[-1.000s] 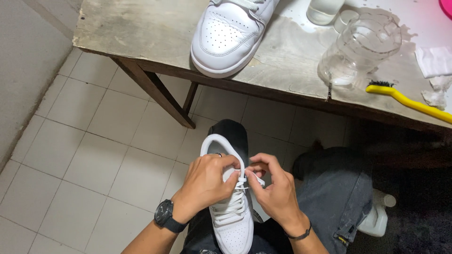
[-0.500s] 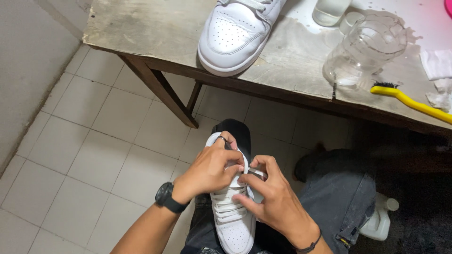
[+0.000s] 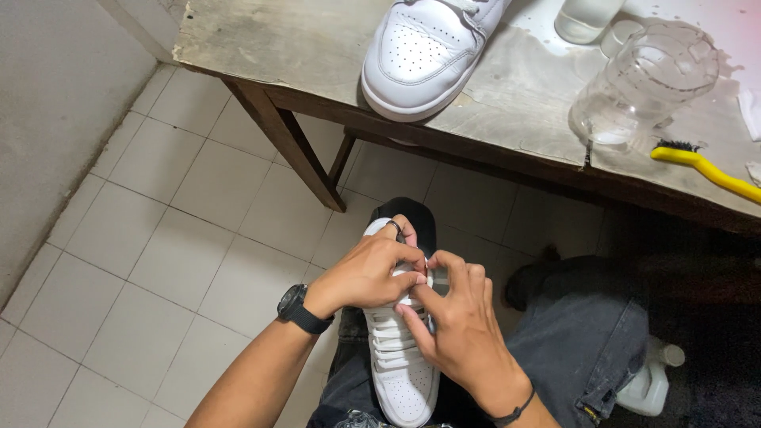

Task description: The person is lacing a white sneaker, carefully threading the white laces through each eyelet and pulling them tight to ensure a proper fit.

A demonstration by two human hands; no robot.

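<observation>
The white sneaker [image 3: 400,361] lies on the person's lap, resting on dark grey trousers [image 3: 587,349], toe pointing toward the camera and collar end away from it. White laces [image 3: 390,342] cross the upper in flat horizontal rows. The left hand [image 3: 366,273] sits over the collar end of the sneaker, fingers curled closed and pinched on a lace at the top rows; a ring [image 3: 393,226] shows on one finger and a black wristwatch [image 3: 300,309] on the wrist. The right hand [image 3: 464,337] lies along the right side of the sneaker, touching the left hand, thumb and forefinger pressed together on the same lace section, the remaining fingers bent inward; a thin black band [image 3: 511,414] circles the wrist. Below the lap is a floor of pale square tiles [image 3: 158,238]. A white plastic jug [image 3: 650,380] stands on the floor just beside the right leg. Ahead stands a worn wooden table [image 3: 261,40] with dark legs. On it rests a second white sneaker [image 3: 420,55], its perforated toe over the near edge. Well to the right of it lies a clear glass jar [image 3: 646,83] on its side, with a clear cup [image 3: 583,16] behind it and a yellow brush [image 3: 701,166] near the table edge
</observation>
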